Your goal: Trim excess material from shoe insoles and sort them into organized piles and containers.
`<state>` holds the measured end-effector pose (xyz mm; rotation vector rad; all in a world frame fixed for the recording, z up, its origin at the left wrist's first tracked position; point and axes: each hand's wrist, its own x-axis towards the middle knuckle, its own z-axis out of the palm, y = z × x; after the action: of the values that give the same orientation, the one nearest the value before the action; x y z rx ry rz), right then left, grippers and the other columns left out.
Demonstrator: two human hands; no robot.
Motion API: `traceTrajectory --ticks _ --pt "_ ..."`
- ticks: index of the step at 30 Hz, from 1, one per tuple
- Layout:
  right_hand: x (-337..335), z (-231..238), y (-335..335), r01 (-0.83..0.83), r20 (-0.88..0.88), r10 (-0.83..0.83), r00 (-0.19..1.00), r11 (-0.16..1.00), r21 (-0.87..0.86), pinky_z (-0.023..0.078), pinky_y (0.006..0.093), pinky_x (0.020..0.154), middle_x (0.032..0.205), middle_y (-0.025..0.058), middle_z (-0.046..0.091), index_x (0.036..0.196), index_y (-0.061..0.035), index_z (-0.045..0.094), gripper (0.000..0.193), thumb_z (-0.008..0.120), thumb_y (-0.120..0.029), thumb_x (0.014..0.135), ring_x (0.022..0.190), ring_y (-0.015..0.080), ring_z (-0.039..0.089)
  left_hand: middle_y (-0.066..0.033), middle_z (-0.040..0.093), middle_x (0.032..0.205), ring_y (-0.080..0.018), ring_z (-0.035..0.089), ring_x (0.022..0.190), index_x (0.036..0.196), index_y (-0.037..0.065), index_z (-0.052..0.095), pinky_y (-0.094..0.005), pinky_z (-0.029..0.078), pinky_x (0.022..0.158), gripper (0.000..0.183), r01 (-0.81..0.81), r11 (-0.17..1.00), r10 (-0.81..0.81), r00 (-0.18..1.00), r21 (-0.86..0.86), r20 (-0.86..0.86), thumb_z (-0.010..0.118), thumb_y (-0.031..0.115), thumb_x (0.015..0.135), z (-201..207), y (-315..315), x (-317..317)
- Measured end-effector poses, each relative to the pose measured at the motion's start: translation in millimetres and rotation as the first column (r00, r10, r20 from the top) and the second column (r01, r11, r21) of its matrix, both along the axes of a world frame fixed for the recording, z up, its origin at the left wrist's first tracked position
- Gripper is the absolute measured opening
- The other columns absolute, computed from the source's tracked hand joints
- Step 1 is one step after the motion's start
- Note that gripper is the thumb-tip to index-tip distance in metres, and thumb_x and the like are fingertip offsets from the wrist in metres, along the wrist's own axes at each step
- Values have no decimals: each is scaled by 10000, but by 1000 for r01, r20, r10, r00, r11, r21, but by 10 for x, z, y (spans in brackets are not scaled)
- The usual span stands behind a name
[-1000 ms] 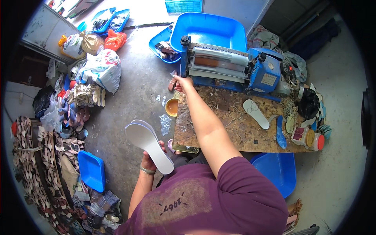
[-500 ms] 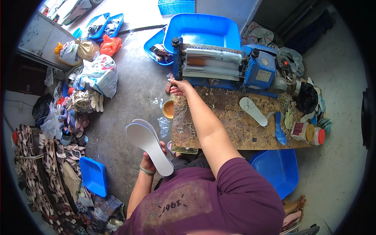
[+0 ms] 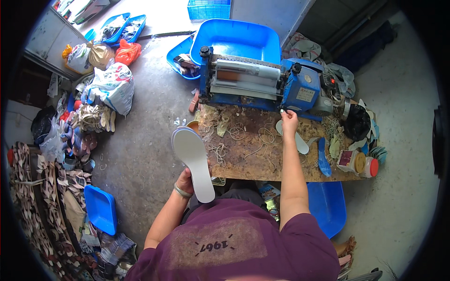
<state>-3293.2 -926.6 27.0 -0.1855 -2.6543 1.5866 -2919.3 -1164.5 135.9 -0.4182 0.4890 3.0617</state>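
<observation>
My left hand (image 3: 185, 181) is closed around a small stack of pale insoles (image 3: 191, 152), held upright left of the bench; bluish edges show behind the front one. My right hand (image 3: 289, 122) reaches to the lower right front corner of a blue roller machine (image 3: 300, 86). Its fingers are bent together against that corner; what they pinch is too small to make out. Just below that hand, partly covered by it, lies a single pale insole (image 3: 301, 144) on the wooden bench (image 3: 253, 164). A blue insole-shaped piece (image 3: 323, 157) lies farther right.
Behind the machine stands a large blue tub (image 3: 236, 35). Loose string (image 3: 236, 132) is strewn over the bench. Jars (image 3: 370, 167) stand at its right end, and another blue tub (image 3: 328, 206) sits below. Filled bags (image 3: 112, 89) and a blue basin (image 3: 100, 210) are on the left floor.
My right hand has moved from the machine's lower left corner to its lower right corner. The insoles in my left hand have shifted right and turned more upright.
</observation>
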Motion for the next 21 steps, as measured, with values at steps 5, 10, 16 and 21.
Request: traceTrajectory --ticks 5,10,16,21 --pt "-349 281 -129 -189 629 170 759 981 -37 502 267 584 844 69 642 994 -24 610 521 756 -431 703 683 165 646 -73 507 998 -189 528 891 1218 -8 430 -337 512 744 828 79 993 -78 997 -93 13 736 543 680 5 128 -28" --pt "-513 313 -255 -199 735 209 645 975 -102 522 299 560 808 73 660 971 -56 626 462 745 -420 713 621 179 656 -56 484 952 -167 503 825 1209 -5 434 -351 497 714 844 31 995 -26 998 -94 62 730 572 668 13 220 26" --pt "-563 201 -333 -200 735 188 652 977 -72 506 277 522 749 71 660 931 -59 626 344 699 -345 754 607 174 659 -58 488 953 -177 496 809 1212 -3 433 -410 476 830 874 25 997 -17 994 -71 106 718 606 654 -92 209 175" --pt "-573 169 -276 -214 718 194 669 975 -63 505 301 522 722 54 660 939 -50 627 374 699 -366 751 621 185 664 -67 500 961 -190 507 831 1205 7 457 -431 468 842 850 10 998 -3 993 -57 116 718 601 656 -160 208 236"
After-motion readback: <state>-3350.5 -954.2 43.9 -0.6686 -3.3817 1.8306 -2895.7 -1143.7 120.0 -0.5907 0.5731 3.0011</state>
